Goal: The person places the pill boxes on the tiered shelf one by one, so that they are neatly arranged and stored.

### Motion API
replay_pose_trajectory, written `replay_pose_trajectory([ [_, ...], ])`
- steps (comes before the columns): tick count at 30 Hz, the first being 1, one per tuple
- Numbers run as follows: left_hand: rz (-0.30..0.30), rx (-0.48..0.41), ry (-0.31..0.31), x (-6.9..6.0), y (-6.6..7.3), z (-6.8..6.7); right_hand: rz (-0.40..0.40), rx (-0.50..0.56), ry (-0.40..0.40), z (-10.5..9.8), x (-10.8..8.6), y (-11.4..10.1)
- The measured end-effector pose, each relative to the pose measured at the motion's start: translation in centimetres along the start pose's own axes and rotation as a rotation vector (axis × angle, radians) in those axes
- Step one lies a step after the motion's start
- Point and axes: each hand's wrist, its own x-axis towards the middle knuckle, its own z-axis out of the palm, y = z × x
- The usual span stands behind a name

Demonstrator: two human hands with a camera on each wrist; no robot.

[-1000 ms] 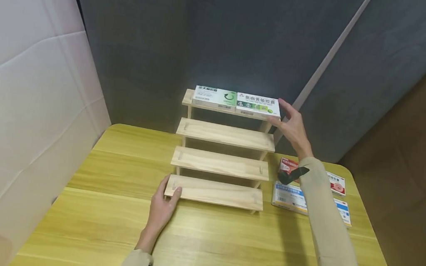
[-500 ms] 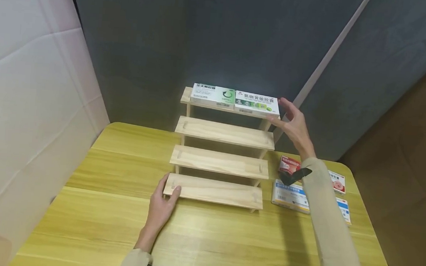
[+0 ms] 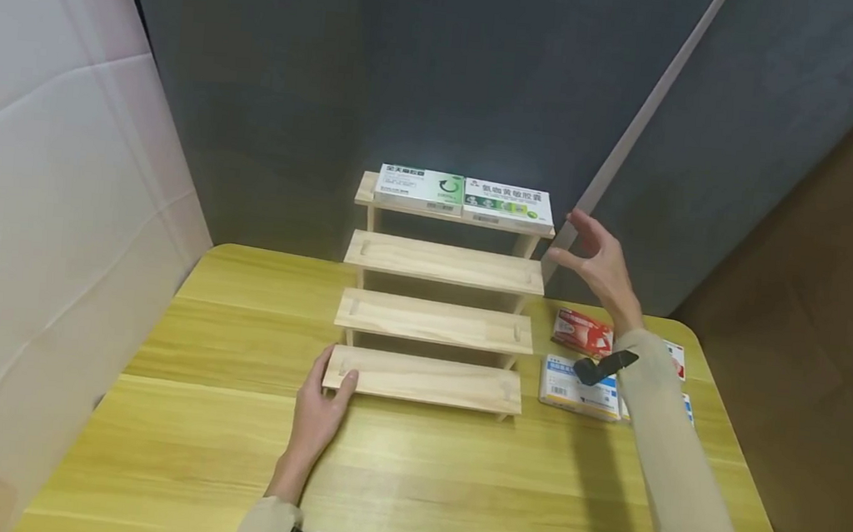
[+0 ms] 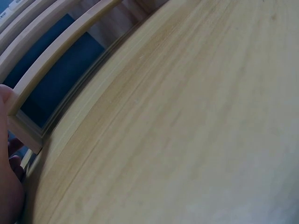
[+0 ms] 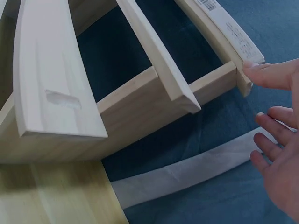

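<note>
A stepped wooden rack [image 3: 437,321] with several tiers stands on the table. My left hand [image 3: 319,408] grips the left end of its lowest tier, thumb on top and fingers round the side; in the left wrist view only part of that hand [image 4: 10,182] shows. On the top tier lie a white and green medicine box [image 3: 419,187] and, beside it on the right, another medicine box [image 3: 508,205]. Just right of that box, my right hand [image 3: 601,267] hovers with thumb and fingers spread, holding nothing. The right wrist view shows the hand [image 5: 280,140] near the top tier's end.
Right of the rack, a red medicine box [image 3: 582,332] and a blue and white box [image 3: 578,388] lie on the yellow wood-grain table [image 3: 182,414]. More boxes are partly hidden by the right sleeve [image 3: 671,452]. A dark grey curtain [image 3: 450,67] hangs behind.
My right hand has let go of the right-hand box on the top tier and drawn away to the right. My left hand keeps its hold; the view has shifted slightly.
</note>
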Motion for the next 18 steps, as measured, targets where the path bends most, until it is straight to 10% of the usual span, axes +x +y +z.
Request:
replay_pose_trajectory([
  [18, 0.012, 0.018, 0.015, -0.1, 0.2, 0.0, 0.013, 0.0, 0.02, -1.2, -2.1, 1.6],
])
